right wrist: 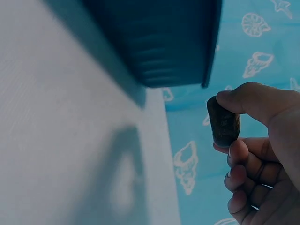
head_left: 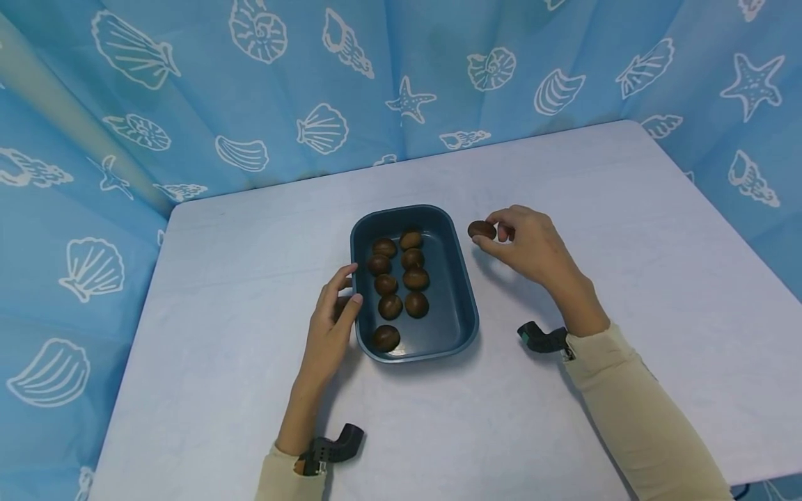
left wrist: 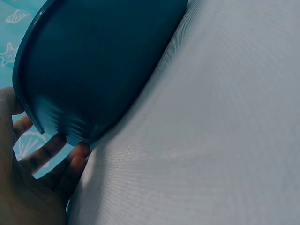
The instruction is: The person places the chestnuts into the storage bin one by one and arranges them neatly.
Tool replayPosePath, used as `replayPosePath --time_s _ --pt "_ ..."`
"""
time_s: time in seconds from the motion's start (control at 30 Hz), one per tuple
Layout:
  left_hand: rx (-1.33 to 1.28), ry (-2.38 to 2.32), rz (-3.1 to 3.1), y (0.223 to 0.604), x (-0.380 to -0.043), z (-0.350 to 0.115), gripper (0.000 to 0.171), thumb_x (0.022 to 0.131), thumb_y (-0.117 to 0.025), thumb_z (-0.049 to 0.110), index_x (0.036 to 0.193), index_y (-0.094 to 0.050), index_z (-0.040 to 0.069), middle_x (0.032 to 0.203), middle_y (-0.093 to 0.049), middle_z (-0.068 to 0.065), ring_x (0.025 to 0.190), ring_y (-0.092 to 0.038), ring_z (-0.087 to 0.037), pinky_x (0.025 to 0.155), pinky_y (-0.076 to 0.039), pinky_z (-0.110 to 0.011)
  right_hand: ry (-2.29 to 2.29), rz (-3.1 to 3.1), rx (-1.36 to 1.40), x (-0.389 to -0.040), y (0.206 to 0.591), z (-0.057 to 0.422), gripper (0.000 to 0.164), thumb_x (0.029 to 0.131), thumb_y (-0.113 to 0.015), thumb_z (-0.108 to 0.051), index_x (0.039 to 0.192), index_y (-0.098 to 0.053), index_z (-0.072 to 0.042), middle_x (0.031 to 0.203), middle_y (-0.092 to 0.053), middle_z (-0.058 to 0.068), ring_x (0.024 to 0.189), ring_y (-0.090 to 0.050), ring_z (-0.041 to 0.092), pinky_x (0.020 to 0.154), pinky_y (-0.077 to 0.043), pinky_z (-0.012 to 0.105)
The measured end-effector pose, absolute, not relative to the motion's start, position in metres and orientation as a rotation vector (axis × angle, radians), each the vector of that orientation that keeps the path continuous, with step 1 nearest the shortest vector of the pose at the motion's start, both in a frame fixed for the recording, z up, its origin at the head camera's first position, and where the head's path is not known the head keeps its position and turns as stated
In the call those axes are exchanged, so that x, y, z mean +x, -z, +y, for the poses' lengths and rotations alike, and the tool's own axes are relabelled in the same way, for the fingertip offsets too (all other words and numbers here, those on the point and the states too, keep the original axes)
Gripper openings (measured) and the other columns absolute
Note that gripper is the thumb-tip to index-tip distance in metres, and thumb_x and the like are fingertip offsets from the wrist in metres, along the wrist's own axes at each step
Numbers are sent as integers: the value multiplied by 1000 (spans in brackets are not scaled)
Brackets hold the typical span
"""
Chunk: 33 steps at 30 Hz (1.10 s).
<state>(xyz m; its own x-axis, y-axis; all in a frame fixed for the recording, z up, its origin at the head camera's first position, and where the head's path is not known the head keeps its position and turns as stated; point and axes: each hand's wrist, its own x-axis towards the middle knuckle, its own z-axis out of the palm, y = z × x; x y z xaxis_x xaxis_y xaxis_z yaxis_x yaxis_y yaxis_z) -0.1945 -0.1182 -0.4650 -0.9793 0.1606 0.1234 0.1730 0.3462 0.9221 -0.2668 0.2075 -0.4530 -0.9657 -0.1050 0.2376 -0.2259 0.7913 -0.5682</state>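
A dark blue rectangular tray (head_left: 447,292) with rounded corners stands on the table. Inside it lie several smooth brown oval pieces (head_left: 415,279), roughly in two columns toward its left half. My left hand (head_left: 326,320) is at the tray's left side, thumb and index fingertips at the rim; in the left wrist view its lower fingertips (left wrist: 83,149) meet the outer wall. To the right of the tray, my right hand (head_left: 529,243) pinches another brown oval piece (right wrist: 223,123) between thumb and fingers. It is raised above the cloth, its thick, rounded side showing in the right wrist view.
White cloth covers the table (head_left: 225,334). Behind and to the left hangs a blue curtain (head_left: 426,42) with white shell prints. Each wrist carries a black camera mount, the left one (head_left: 338,445) low in front and the right one (head_left: 541,339) nearer the tray.
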Motion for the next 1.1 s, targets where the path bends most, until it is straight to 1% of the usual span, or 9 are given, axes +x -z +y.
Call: replayPosePath --time_s 0.2,0.33,0.47,0.67,0.9,1.1 --pt "-322 1765 -2565 465 -195 -118 46 106 -48 18 151 -42 14 144 -44 -21 123 -53 -35 104 -43 -50 -919 -2756 350 -259 442 201 26 91 -73 -27 105 -69 -5 81 -55 10 76 -47 21 63 -36 37" --pt "-313 1764 -2569 465 -194 -119 46 106 -48 18 151 -42 15 144 -45 -19 122 -54 -35 104 -43 -50 -929 -2738 390 -256 437 197 26 91 -74 -28 105 -69 -6 81 -54 8 78 -47 21 65 -37 37" --pt "-317 1766 -2567 464 -194 -119 46 106 -48 18 151 -43 14 144 -45 -20 122 -54 -36 104 -43 -50 -947 -2727 430 -251 432 193 26 91 -74 -28 104 -69 -7 82 -53 5 80 -48 21 67 -38 37" --pt "-328 1768 -2562 464 -194 -118 46 106 -48 17 151 -42 13 144 -45 -22 123 -53 -36 104 -42 -50 -945 -2742 519 -248 430 185 31 92 -74 -30 110 -70 -6 83 -53 3 81 -50 23 70 -40 37" --pt "-324 1761 -2563 464 -193 -119 46 106 -48 18 151 -42 14 145 -44 -20 124 -53 -35 105 -42 -50 -908 -2755 613 -242 426 173 33 89 -76 -30 112 -71 -6 81 -52 2 80 -49 20 68 -40 36" --pt "-331 1765 -2563 465 -194 -119 46 106 -48 18 152 -42 15 144 -44 -20 123 -54 -35 104 -43 -50 -920 -2704 735 -237 426 164 29 88 -79 -28 107 -72 -7 79 -51 1 75 -48 20 64 -37 34"
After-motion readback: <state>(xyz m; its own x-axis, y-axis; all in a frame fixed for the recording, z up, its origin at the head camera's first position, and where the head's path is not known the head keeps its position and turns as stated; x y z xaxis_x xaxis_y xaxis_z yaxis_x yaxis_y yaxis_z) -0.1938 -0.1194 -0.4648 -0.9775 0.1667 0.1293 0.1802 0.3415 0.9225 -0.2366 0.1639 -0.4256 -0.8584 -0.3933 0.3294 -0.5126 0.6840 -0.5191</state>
